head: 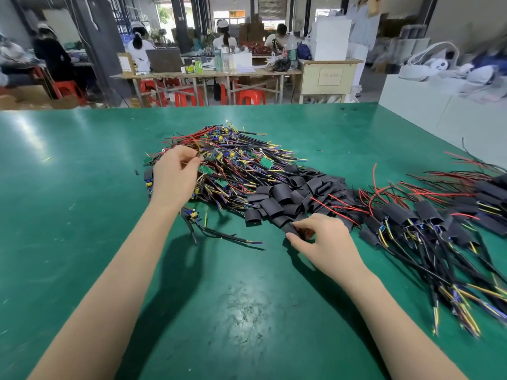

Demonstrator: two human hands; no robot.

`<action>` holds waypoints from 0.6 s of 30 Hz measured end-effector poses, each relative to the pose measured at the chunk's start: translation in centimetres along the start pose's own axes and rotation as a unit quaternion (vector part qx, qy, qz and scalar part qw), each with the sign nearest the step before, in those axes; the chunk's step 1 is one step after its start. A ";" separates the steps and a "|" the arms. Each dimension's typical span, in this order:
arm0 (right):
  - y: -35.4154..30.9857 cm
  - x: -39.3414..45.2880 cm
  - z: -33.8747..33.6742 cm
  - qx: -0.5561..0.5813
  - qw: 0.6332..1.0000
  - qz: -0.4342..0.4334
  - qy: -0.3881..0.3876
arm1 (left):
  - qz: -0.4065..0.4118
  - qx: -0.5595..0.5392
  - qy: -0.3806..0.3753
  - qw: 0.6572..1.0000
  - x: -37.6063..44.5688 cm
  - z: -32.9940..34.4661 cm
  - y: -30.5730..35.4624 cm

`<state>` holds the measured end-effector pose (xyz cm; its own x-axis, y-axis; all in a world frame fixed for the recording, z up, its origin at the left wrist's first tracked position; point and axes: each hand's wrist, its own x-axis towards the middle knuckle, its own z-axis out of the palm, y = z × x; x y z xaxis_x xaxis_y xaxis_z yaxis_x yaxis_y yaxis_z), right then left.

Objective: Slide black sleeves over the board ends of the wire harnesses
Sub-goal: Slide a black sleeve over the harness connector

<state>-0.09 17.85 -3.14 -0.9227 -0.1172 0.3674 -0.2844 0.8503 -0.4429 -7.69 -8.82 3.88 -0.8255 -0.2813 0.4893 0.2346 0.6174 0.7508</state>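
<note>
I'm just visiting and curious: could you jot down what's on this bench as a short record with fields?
Surface: green table
Centre: pile of bare wire harnesses
Beside it: loose black sleeves
Far right: sleeved harnesses
Left hand: pinching a harness in the pile
Right hand: pinching one black sleeve
</note>
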 end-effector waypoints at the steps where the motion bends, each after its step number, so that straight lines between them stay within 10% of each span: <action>1: 0.0 0.0 0.0 0.004 1.000 0.000 0.003 | -0.005 0.003 -0.002 1.000 -0.2 -0.8 -0.3; 9: 0.0 -0.1 -0.1 0.013 1.000 -0.004 0.015 | -0.085 0.186 -0.192 0.960 -3.1 -2.2 -4.3; 18: 0.2 0.1 0.0 0.024 0.998 -0.016 0.060 | 0.069 0.231 -0.215 0.946 -6.0 0.6 -5.1</action>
<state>-0.20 18.05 -3.22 -0.8763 -0.0788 0.4752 -0.3271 0.8215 -0.4670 -4.28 -9.83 -3.14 -0.9590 0.0892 0.2691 0.1883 0.9100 0.3694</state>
